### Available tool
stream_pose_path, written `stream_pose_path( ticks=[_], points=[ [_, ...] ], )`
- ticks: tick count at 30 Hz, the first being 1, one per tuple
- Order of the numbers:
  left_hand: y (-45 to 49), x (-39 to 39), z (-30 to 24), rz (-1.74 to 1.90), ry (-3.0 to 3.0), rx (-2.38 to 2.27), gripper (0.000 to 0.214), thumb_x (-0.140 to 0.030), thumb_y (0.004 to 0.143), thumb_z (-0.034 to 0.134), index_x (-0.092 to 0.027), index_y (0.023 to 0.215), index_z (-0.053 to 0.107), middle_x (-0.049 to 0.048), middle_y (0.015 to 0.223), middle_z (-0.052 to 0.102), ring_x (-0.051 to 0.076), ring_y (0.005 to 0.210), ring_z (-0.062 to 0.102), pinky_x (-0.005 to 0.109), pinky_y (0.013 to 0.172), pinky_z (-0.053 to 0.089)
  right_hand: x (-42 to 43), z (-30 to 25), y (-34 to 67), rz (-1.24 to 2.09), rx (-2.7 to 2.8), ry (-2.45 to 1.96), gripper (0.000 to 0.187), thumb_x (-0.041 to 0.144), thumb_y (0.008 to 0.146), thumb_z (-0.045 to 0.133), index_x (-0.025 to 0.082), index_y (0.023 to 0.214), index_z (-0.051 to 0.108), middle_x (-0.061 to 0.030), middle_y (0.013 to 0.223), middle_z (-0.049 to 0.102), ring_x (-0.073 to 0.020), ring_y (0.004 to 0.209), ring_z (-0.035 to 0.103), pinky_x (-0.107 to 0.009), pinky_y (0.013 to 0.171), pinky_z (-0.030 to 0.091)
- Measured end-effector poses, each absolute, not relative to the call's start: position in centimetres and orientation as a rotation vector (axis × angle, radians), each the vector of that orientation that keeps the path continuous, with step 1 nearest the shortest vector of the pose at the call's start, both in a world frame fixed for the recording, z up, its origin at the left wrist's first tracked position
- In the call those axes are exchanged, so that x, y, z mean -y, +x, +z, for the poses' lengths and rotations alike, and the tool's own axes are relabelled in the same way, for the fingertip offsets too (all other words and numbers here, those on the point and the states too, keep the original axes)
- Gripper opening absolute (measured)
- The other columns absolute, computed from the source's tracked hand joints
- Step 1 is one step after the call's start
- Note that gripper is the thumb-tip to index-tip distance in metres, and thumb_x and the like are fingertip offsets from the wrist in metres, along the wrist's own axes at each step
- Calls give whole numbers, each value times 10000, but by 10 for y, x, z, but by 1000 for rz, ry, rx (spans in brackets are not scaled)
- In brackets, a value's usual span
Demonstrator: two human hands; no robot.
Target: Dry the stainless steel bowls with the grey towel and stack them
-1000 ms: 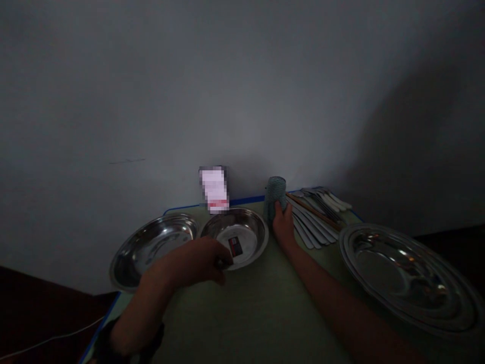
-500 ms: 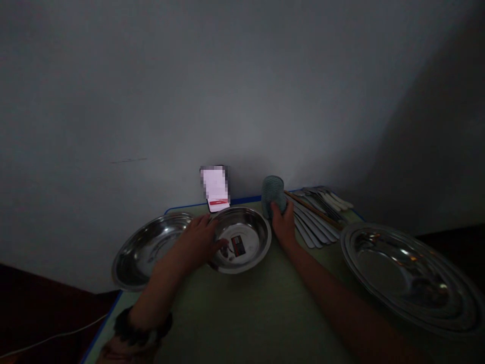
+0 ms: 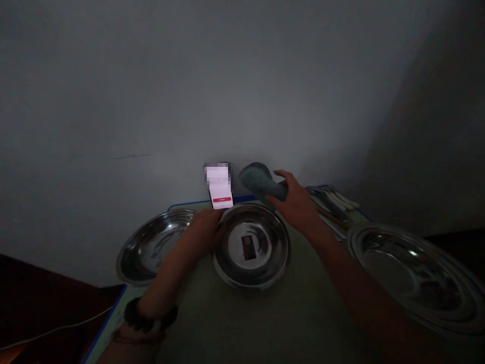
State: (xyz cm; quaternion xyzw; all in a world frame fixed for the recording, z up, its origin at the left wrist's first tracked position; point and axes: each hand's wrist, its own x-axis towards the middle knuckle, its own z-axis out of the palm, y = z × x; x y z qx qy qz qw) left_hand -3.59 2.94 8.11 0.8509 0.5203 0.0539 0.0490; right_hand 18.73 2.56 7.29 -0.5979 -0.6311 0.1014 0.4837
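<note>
The scene is dim. My left hand [image 3: 206,228] grips the left rim of a steel bowl [image 3: 265,268] that has a dark label stuck inside it; the bowl rests on the green table [image 3: 242,323]. My right hand [image 3: 297,205] holds a rolled grey-green cloth [image 3: 257,179] lifted and tilted above the far edge of that bowl.
A second steel bowl [image 3: 151,245] sits at the left. A stack of large steel plates [image 3: 413,275] lies at the right. Cutlery and chopsticks [image 3: 333,202] lie at the back right. A lit phone [image 3: 219,186] leans on the wall. A white cable [image 3: 49,331] hangs off the left.
My right hand has lifted the rolled cloth off the table and swung it left over the bowl. The bowl has slid nearer, with my left hand now on its rim.
</note>
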Motion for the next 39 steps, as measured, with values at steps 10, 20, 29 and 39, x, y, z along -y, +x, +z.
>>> stream_pose_path(
  ticks=[10,20,29,39],
  points=[
    [-36,-26,92,360,2351,-1367,407,-382,903,384,-158,1090,667,90,1087,722,220,930,674,326,813,493,-15,82,189,-36,1773,-1596,470,120,705,517,167,1172,549,-136,1163,600,-317,1096,503,-482,926,359],
    [-36,-27,93,133,2354,-1406,438,-450,876,369,-119,911,655,124,860,718,217,731,647,311,631,440,-14,86,188,-219,1877,-1706,168,200,768,583,239,923,633,-61,880,686,-274,979,552,-445,906,283],
    [-36,-23,91,-63,2332,-1391,356,-430,847,419,-143,849,630,106,809,695,219,714,630,303,603,411,-19,76,197,198,2256,-2004,207,243,796,567,142,943,672,-153,974,693,-289,963,625,-357,799,407],
    [-39,-26,76,-127,2243,-1381,383,-472,870,343,-165,864,572,103,788,683,200,609,625,281,527,389,-18,80,200,204,2094,-1745,249,107,729,564,160,970,535,-91,915,649,-215,822,594,-287,674,390]
  ],
)
